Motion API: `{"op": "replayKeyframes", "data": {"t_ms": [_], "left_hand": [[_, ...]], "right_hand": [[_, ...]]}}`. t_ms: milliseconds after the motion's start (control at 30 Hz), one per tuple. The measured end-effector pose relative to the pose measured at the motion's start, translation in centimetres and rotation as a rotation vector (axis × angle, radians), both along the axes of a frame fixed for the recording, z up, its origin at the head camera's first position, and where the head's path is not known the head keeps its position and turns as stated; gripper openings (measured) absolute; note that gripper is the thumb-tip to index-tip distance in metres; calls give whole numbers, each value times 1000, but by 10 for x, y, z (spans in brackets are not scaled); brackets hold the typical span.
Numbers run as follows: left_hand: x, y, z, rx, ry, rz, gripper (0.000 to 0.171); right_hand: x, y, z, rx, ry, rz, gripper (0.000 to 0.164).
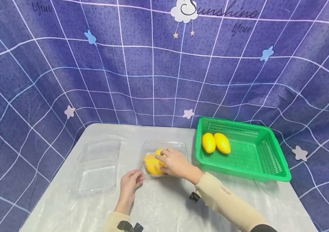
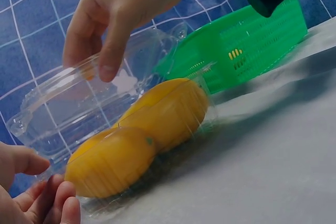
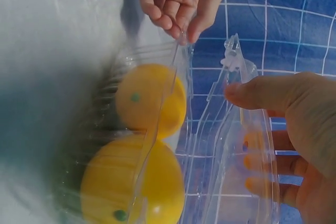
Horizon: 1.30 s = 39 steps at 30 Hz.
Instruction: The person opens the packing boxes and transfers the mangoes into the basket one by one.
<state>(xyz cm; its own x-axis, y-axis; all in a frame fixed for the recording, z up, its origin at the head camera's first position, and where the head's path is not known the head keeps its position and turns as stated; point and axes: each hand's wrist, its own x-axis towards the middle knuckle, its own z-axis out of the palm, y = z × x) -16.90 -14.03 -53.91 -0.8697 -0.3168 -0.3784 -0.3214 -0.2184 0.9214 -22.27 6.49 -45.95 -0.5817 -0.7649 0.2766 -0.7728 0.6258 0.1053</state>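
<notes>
Two yellow mangoes (image 2: 111,163) lie side by side in the base of a clear plastic clamshell box (image 1: 179,146) at mid-table. The box's lid (image 2: 47,98) stands raised over the fruit. My right hand (image 1: 177,162) grips the lid's edge, thumb on one side and fingers on the other, as the right wrist view shows. At the near left corner, my left hand (image 1: 130,185) pinches the rim of the base between thumb and fingers. From the head view, the right hand partly covers the fruit.
A green basket (image 1: 242,172) stands on the right, with two more mangoes (image 1: 222,143) at its left end. To the left lies a second clear clamshell box (image 1: 97,177), opened flat. A blue-purple patterned curtain (image 1: 164,64) hangs behind and around the grey-white table (image 1: 164,206).
</notes>
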Motion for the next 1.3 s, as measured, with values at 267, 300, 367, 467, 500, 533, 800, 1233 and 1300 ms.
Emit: {"op": "replayKeyframes", "data": {"t_ms": [267,300,367,467,500,533,800,1233,1300], "left_hand": [[0,-2,0,-23,16,12,41],[0,-2,0,-24,15,16,40],[0,-2,-1,-24,15,24,39],[-1,-3,-2,-16,21,34,39],[-1,-3,-2,-13,21,37,39],[-1,-3,-1,-8,22,37,39],[-6,-4,-4,2,24,37,43],[-5,-2,2,54,46,40,40],[-3,-2,1,49,35,37,41]], "right_hand": [[2,10,0,-35,19,6,42],[3,12,-1,-43,28,9,41],[3,15,-1,-59,41,14,41],[4,20,-1,-67,55,6,41],[4,21,0,-64,58,3,41],[4,23,1,-63,57,0,40],[3,33,7,-61,96,-7,38],[-1,43,15,-112,75,-15,36],[-2,44,15,-108,72,-19,36]]}}
